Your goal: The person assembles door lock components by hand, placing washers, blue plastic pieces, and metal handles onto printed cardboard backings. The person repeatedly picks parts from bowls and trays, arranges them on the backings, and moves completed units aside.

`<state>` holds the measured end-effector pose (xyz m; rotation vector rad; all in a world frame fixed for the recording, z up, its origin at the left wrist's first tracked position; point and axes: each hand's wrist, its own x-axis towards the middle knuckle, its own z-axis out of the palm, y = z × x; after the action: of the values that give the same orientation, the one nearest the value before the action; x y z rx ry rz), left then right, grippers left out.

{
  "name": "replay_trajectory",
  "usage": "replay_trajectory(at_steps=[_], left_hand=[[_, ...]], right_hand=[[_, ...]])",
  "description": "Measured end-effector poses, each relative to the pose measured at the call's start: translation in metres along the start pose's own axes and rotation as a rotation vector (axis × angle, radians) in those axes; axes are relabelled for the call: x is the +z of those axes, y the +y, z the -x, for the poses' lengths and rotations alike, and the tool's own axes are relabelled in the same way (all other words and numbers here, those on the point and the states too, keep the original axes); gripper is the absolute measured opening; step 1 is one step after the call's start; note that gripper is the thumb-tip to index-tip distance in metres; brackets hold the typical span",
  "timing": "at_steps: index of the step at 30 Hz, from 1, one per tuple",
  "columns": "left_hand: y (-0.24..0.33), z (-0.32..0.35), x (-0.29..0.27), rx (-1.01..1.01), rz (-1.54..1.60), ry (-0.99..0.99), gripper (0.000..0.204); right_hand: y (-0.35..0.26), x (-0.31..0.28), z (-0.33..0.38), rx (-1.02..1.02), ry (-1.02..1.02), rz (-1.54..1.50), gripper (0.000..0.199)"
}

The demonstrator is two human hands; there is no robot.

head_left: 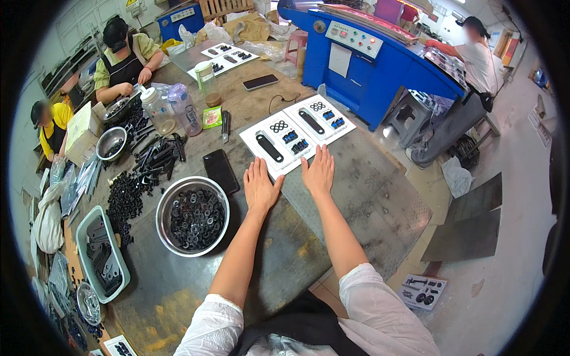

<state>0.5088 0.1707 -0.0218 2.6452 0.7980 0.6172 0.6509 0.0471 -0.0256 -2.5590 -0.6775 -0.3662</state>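
Note:
Both my hands lie flat with fingers stretched out at the near edge of two white cards (285, 167) set side by side. My left hand (260, 187) is at the left card's near corner, and my right hand (319, 172) rests by its right edge. Neither hand holds anything. Each card bears a long black slotted bar (269, 146), a cluster of black rings (278, 126) and small blue-and-black parts (290, 137). Left of my left hand are a black phone (221, 171) and a steel bowl (193, 253) full of dark washers (199, 216).
Black parts (124, 199) are heaped at left, near a pale green tub (95, 216) of bars. Bottles (185, 110), a utility knife (225, 126) and another phone (260, 82) stand or lie farther back. A blue machine (356, 83) is beyond the table. Other people work at left and far right.

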Motion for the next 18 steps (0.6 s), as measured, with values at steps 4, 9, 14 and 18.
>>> replay_trajectory(at_steps=[4, 9, 14, 18], left_hand=[[-0.003, 0.0006, 0.0032, 0.025, -0.025, 0.046, 0.083], [-0.0025, 0.0011, 0.0043, 0.016, -0.017, 0.041, 0.081], [-0.0019, 0.0005, 0.0027, 0.008, 0.002, 0.05, 0.081], [-0.0011, -0.0009, 0.004, 0.009, -0.005, 0.045, 0.081]], right_hand=[[-0.0032, -0.0024, 0.0028, -0.025, 0.054, -0.025, 0.066], [-0.0058, -0.0078, 0.0041, -0.059, 0.059, -0.073, 0.054], [-0.0066, -0.0069, 0.0042, -0.052, 0.085, -0.142, 0.044], [-0.0034, -0.0057, 0.0047, -0.112, 0.151, -0.195, 0.032]])
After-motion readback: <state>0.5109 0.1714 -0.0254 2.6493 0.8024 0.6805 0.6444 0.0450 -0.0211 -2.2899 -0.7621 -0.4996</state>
